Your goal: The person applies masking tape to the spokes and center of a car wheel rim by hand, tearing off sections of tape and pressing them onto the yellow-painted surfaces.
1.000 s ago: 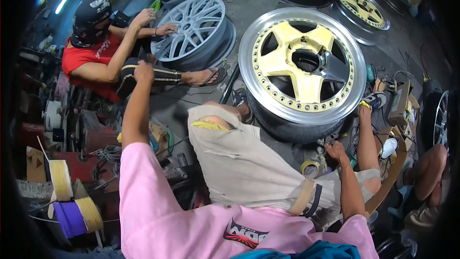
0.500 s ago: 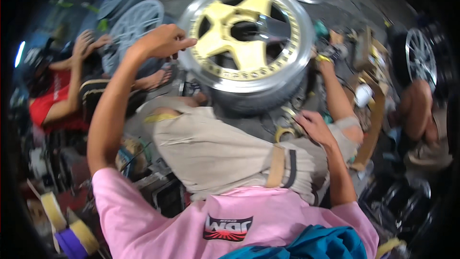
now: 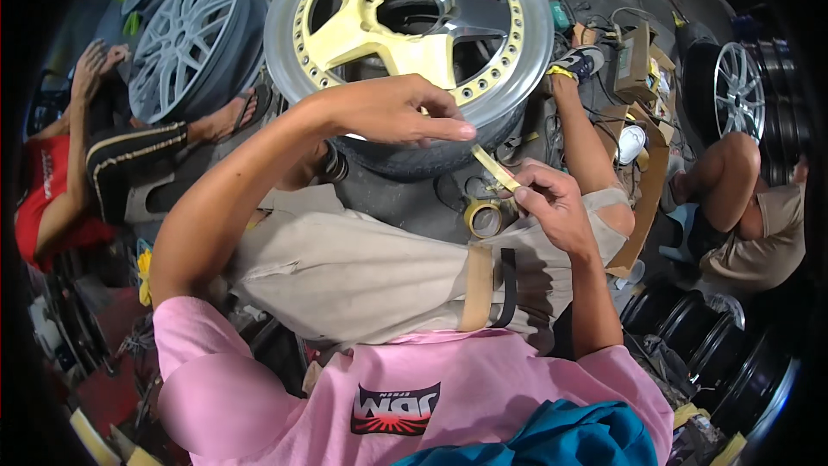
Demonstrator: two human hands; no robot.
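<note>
My left hand (image 3: 410, 112) hangs over the near edge of a large polished wheel (image 3: 532, 26), fingers loosely bent and thumb held apart, with nothing visible in it. The wheel's star-shaped centre (image 3: 410, 60) is covered in yellow masking, except one bare metal spoke (image 3: 479, 13). Lower right, my right hand (image 3: 552, 207) pinches a short strip of yellow tape (image 3: 487, 164), its free end near my left thumb. A tape roll (image 3: 483, 218) lies on the floor between the wheel and my legs.
At left a person in red (image 3: 47, 198) sits by a grey multi-spoke wheel (image 3: 185, 43). Cardboard boxes (image 3: 632, 69) and cables lie right of the wheel. Another person (image 3: 759, 242) sits at far right near a silver wheel (image 3: 737, 91); black rims (image 3: 716, 354) lie lower right.
My left hand has come from the left to the front of the wheel. My right hand has risen, holding the tape strip up toward it. The view has shifted.
</note>
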